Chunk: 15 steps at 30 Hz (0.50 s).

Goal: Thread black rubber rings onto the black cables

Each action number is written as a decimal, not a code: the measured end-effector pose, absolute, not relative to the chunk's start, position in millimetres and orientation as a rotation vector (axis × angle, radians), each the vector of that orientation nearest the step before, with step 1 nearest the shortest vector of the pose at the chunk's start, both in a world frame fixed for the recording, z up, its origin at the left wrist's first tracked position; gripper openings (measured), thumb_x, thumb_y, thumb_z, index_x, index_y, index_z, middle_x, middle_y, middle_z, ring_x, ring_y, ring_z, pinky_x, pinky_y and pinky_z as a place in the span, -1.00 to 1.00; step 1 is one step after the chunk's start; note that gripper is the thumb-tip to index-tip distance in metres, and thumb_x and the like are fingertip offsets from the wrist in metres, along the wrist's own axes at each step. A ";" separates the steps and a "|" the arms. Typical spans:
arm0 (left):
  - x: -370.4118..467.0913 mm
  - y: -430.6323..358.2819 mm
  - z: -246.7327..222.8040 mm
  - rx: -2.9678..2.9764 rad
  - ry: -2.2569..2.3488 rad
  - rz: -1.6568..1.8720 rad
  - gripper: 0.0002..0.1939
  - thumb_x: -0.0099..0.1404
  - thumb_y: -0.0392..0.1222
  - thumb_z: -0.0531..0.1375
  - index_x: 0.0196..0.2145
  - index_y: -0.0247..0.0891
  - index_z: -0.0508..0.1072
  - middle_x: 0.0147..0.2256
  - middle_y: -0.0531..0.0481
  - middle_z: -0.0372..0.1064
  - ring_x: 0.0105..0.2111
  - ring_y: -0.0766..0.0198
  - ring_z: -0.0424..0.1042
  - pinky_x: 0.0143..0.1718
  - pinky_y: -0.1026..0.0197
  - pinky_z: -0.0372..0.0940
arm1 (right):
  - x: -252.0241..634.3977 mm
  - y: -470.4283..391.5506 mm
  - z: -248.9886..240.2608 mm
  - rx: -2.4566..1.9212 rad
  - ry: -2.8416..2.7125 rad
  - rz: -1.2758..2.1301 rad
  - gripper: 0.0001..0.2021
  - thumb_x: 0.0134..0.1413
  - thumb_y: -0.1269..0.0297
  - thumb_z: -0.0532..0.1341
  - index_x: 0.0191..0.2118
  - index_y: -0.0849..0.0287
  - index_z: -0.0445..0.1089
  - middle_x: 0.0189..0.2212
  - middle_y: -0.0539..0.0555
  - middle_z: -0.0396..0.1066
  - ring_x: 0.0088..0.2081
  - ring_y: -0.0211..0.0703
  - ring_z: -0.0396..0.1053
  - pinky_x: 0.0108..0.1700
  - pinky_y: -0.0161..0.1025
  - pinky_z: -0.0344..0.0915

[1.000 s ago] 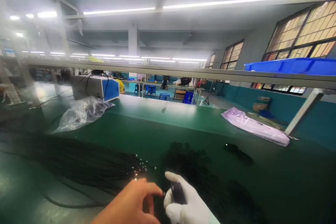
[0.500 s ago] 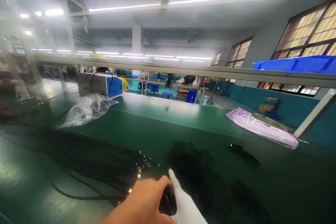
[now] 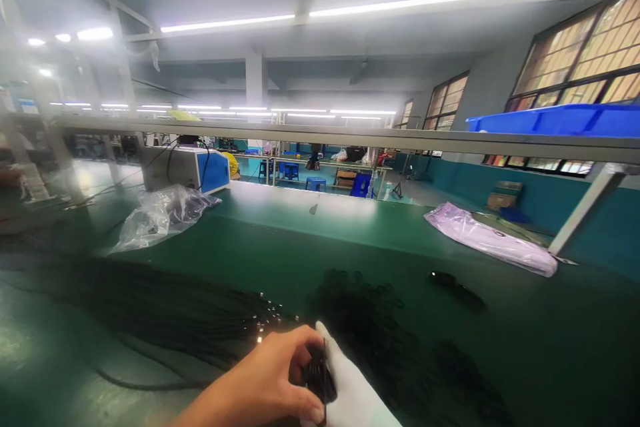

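Observation:
Low in the middle of the head view, my bare left hand [image 3: 273, 377] curls its thumb and fingers around a small black object [image 3: 316, 373]. My right hand [image 3: 350, 383], in a white glove, presses against the object's right side and also holds it. What exactly the object is cannot be made out. Left of the hands lies a bundle of black cables [image 3: 170, 310] with shiny metal ends near my left fingers. A dark pile of looped pieces [image 3: 365, 320] spreads beyond and to the right of my gloved hand.
A clear plastic bag [image 3: 163, 213] lies by a blue and grey machine [image 3: 207, 170] at the left. A pinkish plastic-wrapped package [image 3: 493, 237] and a small black item [image 3: 457, 290] lie at the right. A blue tray [image 3: 560, 121] sits on the overhead rail.
The view has shifted slightly. My left hand has opened its grip a little, with its thumb now lower on the black object, and more of the object shows between the hands.

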State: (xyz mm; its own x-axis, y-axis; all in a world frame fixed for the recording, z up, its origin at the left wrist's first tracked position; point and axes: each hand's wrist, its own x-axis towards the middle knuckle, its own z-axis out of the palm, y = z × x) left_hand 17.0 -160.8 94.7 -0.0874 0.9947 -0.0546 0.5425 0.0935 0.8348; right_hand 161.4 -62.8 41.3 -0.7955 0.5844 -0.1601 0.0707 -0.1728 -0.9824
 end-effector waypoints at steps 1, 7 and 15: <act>20.9 -160.8 96.5 1.552 1.780 0.821 -0.38 -0.13 -0.06 0.39 -0.05 -0.04 0.41 -0.30 0.09 0.38 -0.31 0.21 0.34 -0.32 0.32 0.17 | 157.1 -62.9 38.7 -0.783 -1.803 1.970 -0.62 0.14 0.19 0.18 0.05 0.21 0.25 -0.10 0.14 0.35 -0.14 -0.09 0.36 -0.11 -0.06 0.33; 18.8 -154.7 105.6 1.739 2.002 0.377 -0.54 -0.16 0.04 0.34 -0.29 -0.23 0.50 -0.38 -0.09 0.43 -0.40 0.06 0.38 -0.39 0.17 0.23 | 146.8 -66.5 36.9 -0.888 -2.050 1.670 -0.12 -0.40 0.40 0.36 0.20 0.16 0.13 -0.45 0.05 0.41 -0.26 0.04 0.39 -0.17 -0.18 0.28; 3.9 -145.6 76.3 1.516 1.662 0.668 -0.79 -0.01 -0.32 0.01 -0.54 -0.23 0.44 -0.56 0.08 0.41 -0.62 0.38 0.25 -0.61 0.37 0.11 | 162.4 -74.9 64.2 -0.524 -1.915 1.856 -0.67 -0.39 0.31 0.35 -0.36 0.11 0.31 -0.03 0.08 0.24 -0.31 -0.19 0.34 -0.26 -0.24 0.27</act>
